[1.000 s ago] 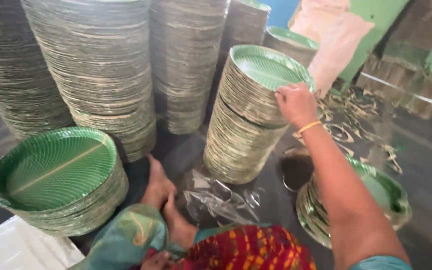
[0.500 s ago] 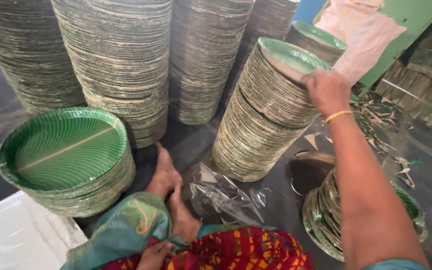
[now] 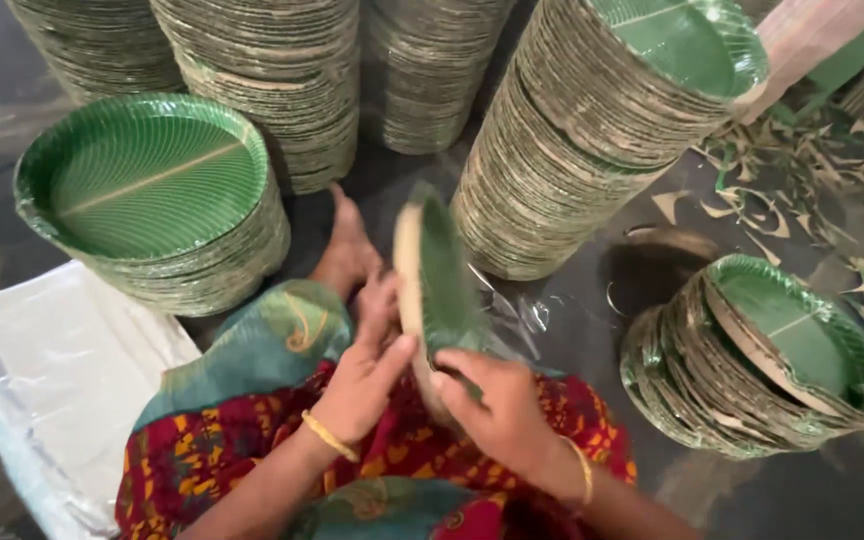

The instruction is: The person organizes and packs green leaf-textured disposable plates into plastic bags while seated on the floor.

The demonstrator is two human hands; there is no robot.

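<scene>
Dark floor; plate stacks around; both hands grip upright plate bundle.

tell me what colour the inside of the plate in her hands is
Green with a leaf-vein pattern; the plate has a tan back, seen in the head view.

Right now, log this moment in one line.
left hand: holds plates | right hand: holds plates | green plates: small stack, on edge, over lap | tall plate stack: behind
</scene>
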